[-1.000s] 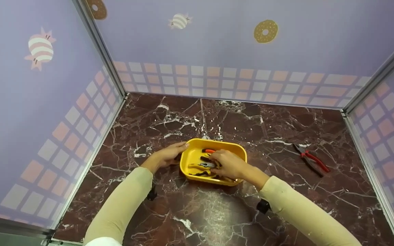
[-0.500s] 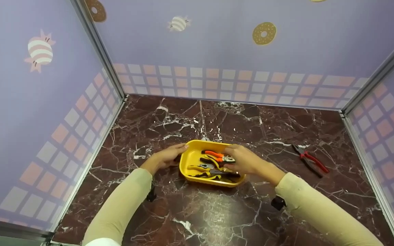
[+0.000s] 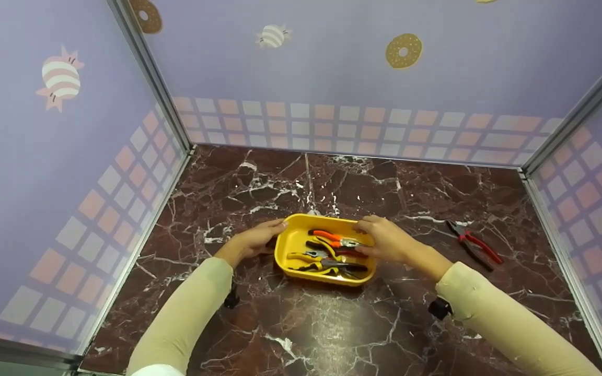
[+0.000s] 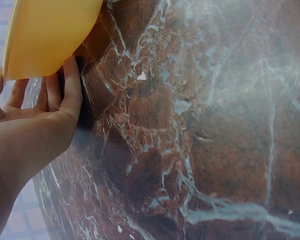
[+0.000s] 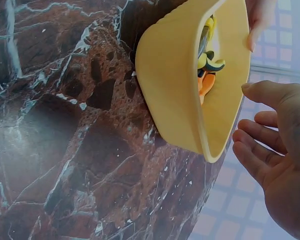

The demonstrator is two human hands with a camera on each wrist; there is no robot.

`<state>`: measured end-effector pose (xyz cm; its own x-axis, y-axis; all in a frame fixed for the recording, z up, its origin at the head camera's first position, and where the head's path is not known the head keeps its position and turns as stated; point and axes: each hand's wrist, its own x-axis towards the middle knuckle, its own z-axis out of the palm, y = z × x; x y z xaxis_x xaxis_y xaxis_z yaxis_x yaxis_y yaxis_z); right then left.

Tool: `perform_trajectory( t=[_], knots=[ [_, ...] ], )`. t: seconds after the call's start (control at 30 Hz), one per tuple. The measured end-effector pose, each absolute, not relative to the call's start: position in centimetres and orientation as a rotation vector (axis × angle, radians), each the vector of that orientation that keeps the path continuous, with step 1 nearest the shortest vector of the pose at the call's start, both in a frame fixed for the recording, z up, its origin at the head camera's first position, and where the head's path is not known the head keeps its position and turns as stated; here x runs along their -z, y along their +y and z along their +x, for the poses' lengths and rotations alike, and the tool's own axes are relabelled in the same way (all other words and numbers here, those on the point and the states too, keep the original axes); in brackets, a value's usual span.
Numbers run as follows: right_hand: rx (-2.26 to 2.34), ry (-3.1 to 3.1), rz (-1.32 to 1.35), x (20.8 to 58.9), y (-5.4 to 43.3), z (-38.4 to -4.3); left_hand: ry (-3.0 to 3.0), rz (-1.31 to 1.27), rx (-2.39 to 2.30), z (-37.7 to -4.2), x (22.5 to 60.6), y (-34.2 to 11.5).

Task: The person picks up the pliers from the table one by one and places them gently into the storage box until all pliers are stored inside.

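A yellow plastic bin (image 3: pixel 293 236) stands mid-table with several pliers inside. Among them lie orange-and-black pliers (image 3: pixel 326 236) and yellow-handled pliers (image 3: pixel 301 256). My left hand (image 3: pixel 254 238) holds the bin's left end; in the left wrist view its thumb is at the rim and its fingers reach under the bin's base. My right hand (image 3: pixel 389 242) is at the bin's right end, over the rim. The right wrist view shows that hand (image 5: pixel 285 140) with relaxed fingers, its thumb tip close to the rim and nothing gripped. Part of the bin's right end is hidden behind it.
Red-and-black pliers (image 3: pixel 466 237) lie on the marbled table (image 3: pixel 259 334) to the right of the bin. Patterned panels (image 3: pixel 332 62) enclose the back and both sides. Small white flecks are scattered behind the bin.
My right hand has drawn back rightwards from among the pliers to the bin's right rim, uncovering the orange pliers and others. The left hand and the bin stay in place.
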<state>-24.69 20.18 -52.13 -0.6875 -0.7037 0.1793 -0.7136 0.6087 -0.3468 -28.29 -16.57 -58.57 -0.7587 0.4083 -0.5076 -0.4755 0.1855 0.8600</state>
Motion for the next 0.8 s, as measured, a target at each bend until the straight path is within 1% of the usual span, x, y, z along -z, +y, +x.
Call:
perform_trajectory(
  t=[0.3,0.53,0.8],
  knots=[
    [-0.6,-2.765,1.238,52.4,21.9,-24.7,1.79,-0.072,-1.664,-28.3,58.7,-16.5],
    [-0.635,-2.77,1.171,52.5,23.7,-24.9,1.784,-0.084,-1.666,-28.3,58.7,-16.6],
    [-0.569,-2.788,1.126,52.7,26.0,-25.3,1.772,-0.069,-1.673,-28.3,58.7,-16.4]
  ],
)
